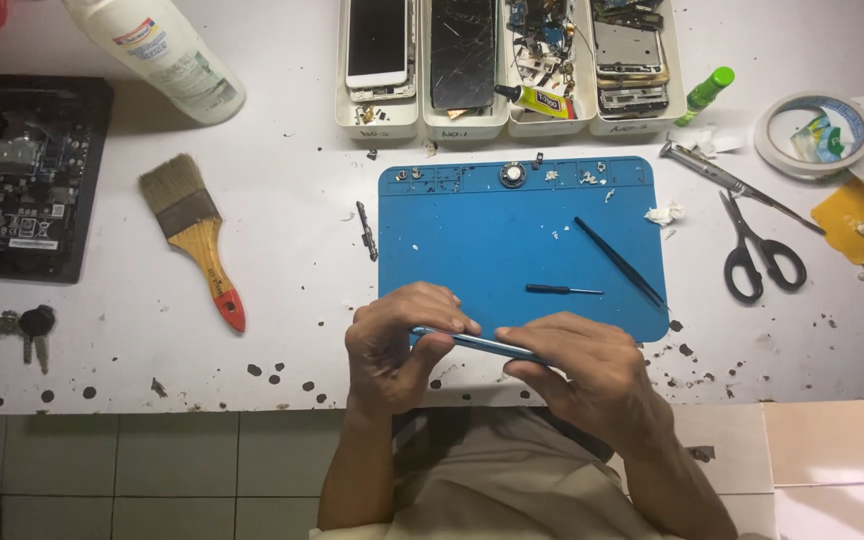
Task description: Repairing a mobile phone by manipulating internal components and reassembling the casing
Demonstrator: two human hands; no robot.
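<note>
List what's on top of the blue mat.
On the blue mat: black tweezers, a small screwdriver, screws and white scraps. Both hands and the phone cover its near edge.

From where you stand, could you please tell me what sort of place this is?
Probably a phone-repair bench: white trays of dismantled phones and cracked screens, a blue rubber work mat with black tweezers, and both hands gripping a thin blue phone.

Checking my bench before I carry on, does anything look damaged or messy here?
Yes. The dark screen in the second tray is cracked all over. White scraps litter the blue mat, and dark spots speckle the table's front edge.
</note>
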